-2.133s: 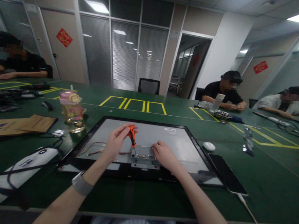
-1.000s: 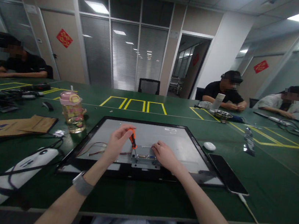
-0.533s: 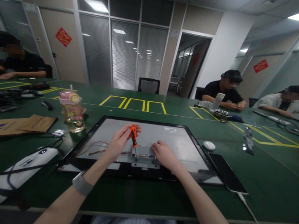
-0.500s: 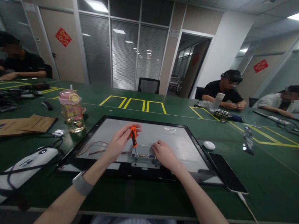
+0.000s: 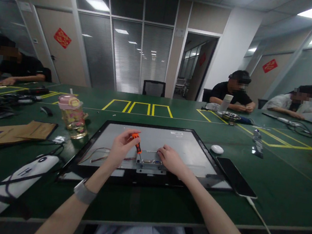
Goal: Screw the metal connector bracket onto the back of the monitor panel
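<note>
My left hand (image 5: 122,147) is closed around the handle of an orange and black screwdriver (image 5: 137,143). The screwdriver is tilted, its shaft pointing down to the left end of a metal bracket with ports (image 5: 149,166). That bracket sits at the near edge of a flat display panel (image 5: 141,140), which lies grey side up in a black frame. At the bracket's right end, my right hand (image 5: 171,160) has its fingers bent and gripping the edge. The fingertips are partly hidden. Thin cables (image 5: 95,155) run across the panel on the left.
A pink-lidded bottle (image 5: 73,119), a brown paper bag (image 5: 26,133) and a white power strip (image 5: 16,182) with black cords lie to the left. On the right are a phone (image 5: 236,176) with a cable and a white case (image 5: 217,149). Several people sit across the green table.
My left fingers have shifted on the screwdriver's handle and now cover more of its top. My right hand stays at the bracket. The whole view has moved slightly.
</note>
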`<action>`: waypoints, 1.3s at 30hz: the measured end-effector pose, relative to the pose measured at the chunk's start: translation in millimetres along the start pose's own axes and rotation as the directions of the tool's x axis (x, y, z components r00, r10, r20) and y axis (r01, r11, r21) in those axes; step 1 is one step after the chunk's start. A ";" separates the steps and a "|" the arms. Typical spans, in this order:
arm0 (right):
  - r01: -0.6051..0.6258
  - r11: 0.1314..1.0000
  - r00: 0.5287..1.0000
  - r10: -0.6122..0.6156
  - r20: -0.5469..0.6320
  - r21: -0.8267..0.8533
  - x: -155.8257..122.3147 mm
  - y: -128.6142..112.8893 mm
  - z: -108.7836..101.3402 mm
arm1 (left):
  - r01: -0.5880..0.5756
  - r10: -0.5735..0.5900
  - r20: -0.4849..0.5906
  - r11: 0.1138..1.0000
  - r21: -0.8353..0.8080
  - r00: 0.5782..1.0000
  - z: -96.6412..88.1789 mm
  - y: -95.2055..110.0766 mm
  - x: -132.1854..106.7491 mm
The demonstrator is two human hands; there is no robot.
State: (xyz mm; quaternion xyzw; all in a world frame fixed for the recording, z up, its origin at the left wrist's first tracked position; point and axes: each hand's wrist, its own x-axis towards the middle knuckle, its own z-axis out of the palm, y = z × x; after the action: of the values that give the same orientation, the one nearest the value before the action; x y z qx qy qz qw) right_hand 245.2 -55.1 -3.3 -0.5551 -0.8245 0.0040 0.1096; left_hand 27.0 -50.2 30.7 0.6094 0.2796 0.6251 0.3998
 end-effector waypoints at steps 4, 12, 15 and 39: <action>-0.006 1.000 1.000 0.006 0.007 0.002 -0.3 -0.9 -1.3 | -0.127 0.132 -0.024 0.981 0.148 0.991 3.0 5.4 -1.5; -0.008 1.000 1.000 0.008 0.016 0.010 -0.3 -2.1 -3.6 | -0.112 0.109 0.024 0.983 0.147 0.994 7.0 14.6 -6.4; -0.008 1.000 1.000 0.008 0.010 0.008 -0.3 -1.5 -2.8 | -0.094 0.094 0.008 0.985 0.142 0.996 6.6 13.6 -6.4; -0.004 1.000 1.000 0.004 0.011 0.007 -1.1 -1.8 -3.3 | -0.128 0.148 -0.068 0.963 0.236 0.987 3.5 15.0 -4.1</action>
State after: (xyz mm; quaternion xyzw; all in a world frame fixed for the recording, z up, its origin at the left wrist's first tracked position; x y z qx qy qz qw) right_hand 244.5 -57.1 0.0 -0.5562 -0.8241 0.0104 0.1069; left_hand 27.8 -62.0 41.5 0.6426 0.3239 0.6400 0.2695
